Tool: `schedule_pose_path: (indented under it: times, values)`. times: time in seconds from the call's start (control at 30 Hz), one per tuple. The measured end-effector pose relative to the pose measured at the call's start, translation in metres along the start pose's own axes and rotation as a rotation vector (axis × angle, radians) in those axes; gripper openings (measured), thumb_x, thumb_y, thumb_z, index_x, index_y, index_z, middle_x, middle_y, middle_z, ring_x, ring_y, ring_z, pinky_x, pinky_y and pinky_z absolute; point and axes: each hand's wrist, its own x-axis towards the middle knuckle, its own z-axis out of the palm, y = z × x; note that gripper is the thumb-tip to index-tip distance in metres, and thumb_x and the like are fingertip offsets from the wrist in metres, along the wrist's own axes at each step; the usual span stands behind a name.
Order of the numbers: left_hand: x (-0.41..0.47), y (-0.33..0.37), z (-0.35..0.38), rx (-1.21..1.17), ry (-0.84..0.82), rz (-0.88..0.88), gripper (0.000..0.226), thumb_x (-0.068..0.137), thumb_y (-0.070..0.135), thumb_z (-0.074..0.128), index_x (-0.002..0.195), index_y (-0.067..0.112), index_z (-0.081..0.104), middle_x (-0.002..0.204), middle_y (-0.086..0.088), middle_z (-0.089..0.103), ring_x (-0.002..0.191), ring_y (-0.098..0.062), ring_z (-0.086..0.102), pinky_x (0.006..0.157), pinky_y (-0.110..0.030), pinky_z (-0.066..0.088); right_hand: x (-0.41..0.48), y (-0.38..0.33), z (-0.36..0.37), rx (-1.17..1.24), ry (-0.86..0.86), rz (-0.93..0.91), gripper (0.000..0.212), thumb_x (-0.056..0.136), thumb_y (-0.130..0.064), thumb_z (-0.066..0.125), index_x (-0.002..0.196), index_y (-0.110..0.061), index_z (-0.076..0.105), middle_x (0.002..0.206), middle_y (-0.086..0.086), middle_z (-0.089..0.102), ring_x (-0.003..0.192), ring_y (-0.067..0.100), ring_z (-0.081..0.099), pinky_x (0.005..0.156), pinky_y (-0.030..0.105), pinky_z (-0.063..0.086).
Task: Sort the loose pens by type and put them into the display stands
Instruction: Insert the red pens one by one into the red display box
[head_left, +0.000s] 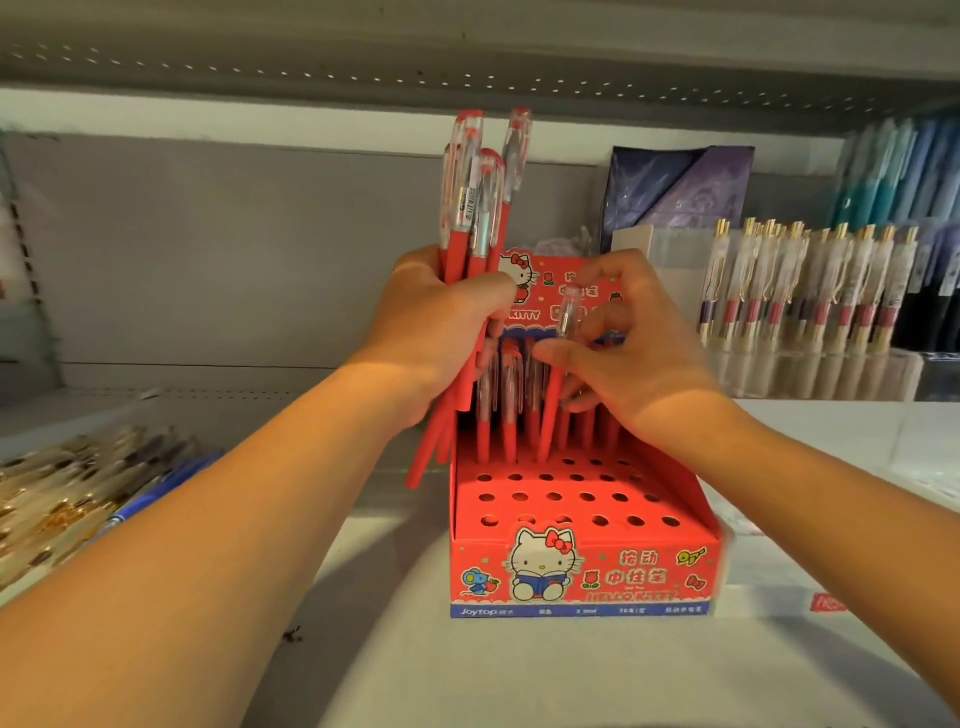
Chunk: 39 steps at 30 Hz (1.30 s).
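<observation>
Over the stand (582, 566), the right hand (644, 364) pinches one pen (567, 319), seemingly entering a hole, where tilt could jam it; the left hand (441, 327) grips a bundle (457, 260).

Only 1 view: a wide-angle camera worn on the head, facing forward and somewhat down onto a shop shelf (415, 675). It sits close to the red display stand (582, 571) (its front print is readable), which fills the lower middle. The upper shelf (467, 67) spans the top edge.
</observation>
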Motion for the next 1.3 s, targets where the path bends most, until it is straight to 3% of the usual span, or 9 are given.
schedule_pose_path:
  times: [0.13, 0.33, 0.6, 0.8, 0.97, 1.13, 1.2, 1.3]
  values:
    - [0.000, 0.001, 0.001, 0.015, -0.027, 0.006, 0.017, 0.057, 0.009, 0.057, 0.045, 0.020, 0.052, 0.043, -0.002, 0.043, 0.036, -0.019, 0.038, 0.038, -0.021, 0.032, 0.002, 0.001, 0.000, -0.010, 0.003, 0.020, 0.046, 0.084, -0.020, 0.077, 0.084, -0.055, 0.046, 0.071, -0.005, 0.065, 0.049, 0.025, 0.068, 0.044, 0.043, 0.058]
    - [-0.001, 0.001, 0.003, 0.034, -0.094, -0.045, 0.017, 0.059, 0.010, 0.059, 0.048, 0.023, 0.059, 0.048, -0.003, 0.052, 0.035, -0.016, 0.043, 0.037, -0.022, 0.035, -0.003, 0.000, 0.004, -0.056, -0.061, 0.062, 0.046, 0.090, -0.019, 0.069, 0.082, -0.057, 0.044, 0.074, 0.012, 0.064, 0.051, 0.024, 0.070, 0.042, 0.044, 0.057]
    - [-0.003, 0.002, 0.001, 0.013, -0.160, -0.054, 0.011, 0.084, 0.000, 0.063, 0.079, 0.010, 0.062, 0.064, -0.009, 0.067, 0.044, -0.017, 0.054, 0.041, -0.024, 0.043, -0.011, -0.006, 0.007, -0.141, -0.136, 0.063, 0.037, 0.091, -0.022, 0.069, 0.096, -0.046, 0.041, 0.079, 0.014, 0.063, 0.052, 0.019, 0.069, 0.044, 0.041, 0.058]
    - [-0.004, 0.002, 0.003, 0.027, -0.208, -0.088, 0.006, 0.091, 0.005, 0.066, 0.092, 0.010, 0.063, 0.077, -0.004, 0.076, 0.051, -0.015, 0.063, 0.045, -0.025, 0.050, -0.010, -0.006, 0.003, -0.128, -0.143, 0.078, 0.034, 0.095, -0.021, 0.063, 0.086, -0.049, 0.046, 0.080, 0.011, 0.067, 0.052, 0.020, 0.070, 0.045, 0.043, 0.059]
    - [-0.006, 0.005, 0.002, -0.002, -0.219, -0.113, 0.008, 0.092, 0.006, 0.065, 0.098, 0.011, 0.062, 0.085, -0.004, 0.077, 0.058, -0.016, 0.069, 0.049, -0.026, 0.054, -0.010, -0.003, 0.001, -0.192, -0.289, 0.167, 0.028, 0.096, -0.017, 0.059, 0.096, -0.042, 0.045, 0.079, 0.010, 0.070, 0.054, 0.020, 0.071, 0.048, 0.042, 0.060]
    - [-0.007, 0.005, 0.003, -0.064, -0.200, -0.154, 0.013, 0.092, 0.006, 0.066, 0.101, 0.013, 0.061, 0.086, -0.004, 0.077, 0.068, -0.020, 0.074, 0.049, -0.024, 0.054, -0.008, -0.006, -0.003, -0.314, -0.195, 0.059, 0.022, 0.093, -0.018, 0.057, 0.097, -0.039, 0.055, 0.081, 0.000, 0.070, 0.060, 0.016, 0.070, 0.055, 0.033, 0.059]
    - [-0.007, 0.006, 0.004, -0.100, -0.207, -0.160, 0.014, 0.092, 0.007, 0.066, 0.102, 0.013, 0.060, 0.087, -0.006, 0.077, 0.068, -0.021, 0.075, 0.049, -0.024, 0.054, -0.006, -0.008, -0.003, -0.188, -0.104, 0.050, 0.025, 0.090, -0.011, 0.055, 0.093, -0.035, 0.060, 0.083, -0.007, 0.069, 0.063, 0.019, 0.066, 0.054, 0.035, 0.053]
    - [-0.008, 0.008, 0.006, -0.133, -0.220, -0.150, 0.015, 0.092, 0.009, 0.067, 0.103, 0.014, 0.060, 0.085, -0.009, 0.077, 0.068, -0.023, 0.074, 0.049, -0.025, 0.054, -0.008, -0.017, -0.003, 0.239, -0.069, 0.137, 0.024, 0.083, -0.011, 0.062, 0.098, -0.029, 0.065, 0.076, -0.015, 0.066, 0.056, 0.011, 0.058, 0.038, 0.026, 0.040]
